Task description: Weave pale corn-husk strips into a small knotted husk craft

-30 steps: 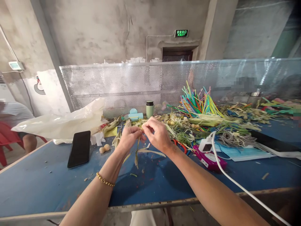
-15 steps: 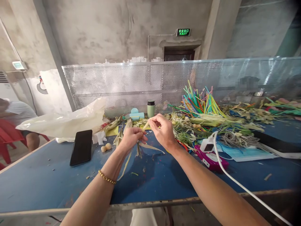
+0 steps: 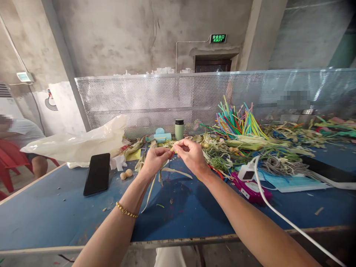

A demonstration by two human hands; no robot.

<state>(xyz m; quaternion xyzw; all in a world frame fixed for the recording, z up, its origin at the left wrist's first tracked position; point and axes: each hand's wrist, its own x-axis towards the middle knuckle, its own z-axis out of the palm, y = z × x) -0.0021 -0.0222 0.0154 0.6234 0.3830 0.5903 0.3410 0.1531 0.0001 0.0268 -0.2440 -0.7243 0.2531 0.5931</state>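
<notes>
Above the middle of the blue table (image 3: 111, 218), my two hands meet with their fingertips almost touching. My left hand (image 3: 155, 160) is closed on a bunch of pale dried corn husk strips (image 3: 178, 171), whose loose ends trail below and to the right of it. My right hand (image 3: 192, 155) pinches the husk at its upper end, thumb against forefinger. The fingers hide most of the part between them. Two small round tan beads or balls (image 3: 126, 174) lie left of my left hand.
A black phone (image 3: 96, 174) and a clear plastic bag (image 3: 78, 142) lie left. Behind stands a green bottle (image 3: 179, 129). Husks (image 3: 247, 144) and colourful pipe cleaners (image 3: 239, 120) pile up right, near a magenta box (image 3: 250, 187) and white cable (image 3: 289, 220). A person (image 3: 23, 129) sits far left.
My right hand has come down slightly and closer to my left. The husk stretch that showed between them is now mostly covered by fingers. The hanging strips have shifted a little.
</notes>
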